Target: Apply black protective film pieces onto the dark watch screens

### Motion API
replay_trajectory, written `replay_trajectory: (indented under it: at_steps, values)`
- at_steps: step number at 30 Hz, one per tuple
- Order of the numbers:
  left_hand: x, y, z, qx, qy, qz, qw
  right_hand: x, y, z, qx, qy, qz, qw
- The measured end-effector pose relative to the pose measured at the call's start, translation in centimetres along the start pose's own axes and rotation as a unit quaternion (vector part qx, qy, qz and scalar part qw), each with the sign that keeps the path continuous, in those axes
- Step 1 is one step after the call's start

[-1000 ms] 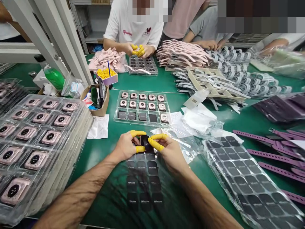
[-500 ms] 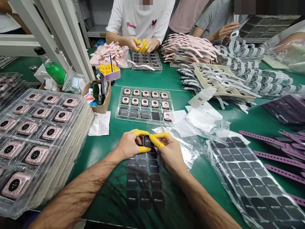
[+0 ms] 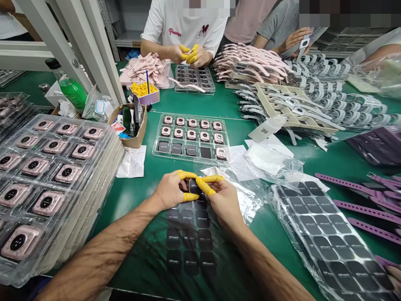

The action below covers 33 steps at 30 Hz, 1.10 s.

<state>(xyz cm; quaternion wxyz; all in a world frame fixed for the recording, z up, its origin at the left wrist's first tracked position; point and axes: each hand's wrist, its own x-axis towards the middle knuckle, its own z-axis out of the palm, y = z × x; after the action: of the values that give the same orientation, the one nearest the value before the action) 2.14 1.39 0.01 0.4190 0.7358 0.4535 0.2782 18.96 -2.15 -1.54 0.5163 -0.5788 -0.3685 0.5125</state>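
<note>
Between both hands is a black-faced watch case [image 3: 194,185] with white lettering. My left hand [image 3: 175,190], in yellow finger covers, grips it from the left. From the right, my right hand [image 3: 219,194] pinches its edge, also with yellow finger covers. Below them lies a clear sheet of black lettered screen films [image 3: 190,238]. Ahead on the green table, a clear tray [image 3: 191,155] holds pink watch cases in its back rows and mostly black faces in its front row.
Stacked trays of pink watch cases [image 3: 46,167] stand at left beside a cardboard box [image 3: 138,136]. More film sheets [image 3: 326,225] and purple straps [image 3: 360,205] lie at right. Across the table a person's hands [image 3: 189,55] work over a tray [image 3: 194,79].
My hands stay nearly in place around the watch case, with a slight shift of the right fingers. Part of another hand has appeared at the lower right edge.
</note>
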Motion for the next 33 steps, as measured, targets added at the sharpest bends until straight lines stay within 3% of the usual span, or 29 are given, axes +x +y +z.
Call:
replay_trajectory:
  at_steps: [16, 21, 24, 27, 30, 32, 33]
  values:
    - [-0.1, -0.4, 0.3, 0.018, 0.013, 0.011, 1.0, -0.2, 0.2, 0.4, -0.028, 0.013, -0.017, 0.999]
    - [0.2, -0.5, 0.3, -0.056, 0.019, -0.027, 0.998, -0.4, -0.4, 0.1, -0.118, 0.084, -0.06, 0.988]
    - [-0.1, -0.5, -0.2, -0.212, 0.052, -0.09, 0.972, -0.6, -1.0, -0.4, -0.219, 0.121, -0.176, 0.952]
    - [-0.2, -0.1, -1.5, -0.311, 0.128, -0.094, 0.937, -0.7, -0.8, -0.3, -0.366, -0.01, -0.298, 0.882]
    - [2.0, 1.0, -2.7, -0.178, 0.117, -0.053, 0.976, -0.5, -0.1, 0.3, -0.497, -0.1, -0.371, 0.778]
    - [5.2, 1.8, -3.0, -0.007, 0.079, 0.017, 0.997, -0.4, 0.2, 0.6, -0.535, -0.099, -0.39, 0.742]
    - [7.1, 2.1, -2.9, 0.074, 0.065, 0.053, 0.994, -0.3, 0.3, 0.7, -0.543, -0.098, -0.393, 0.736]
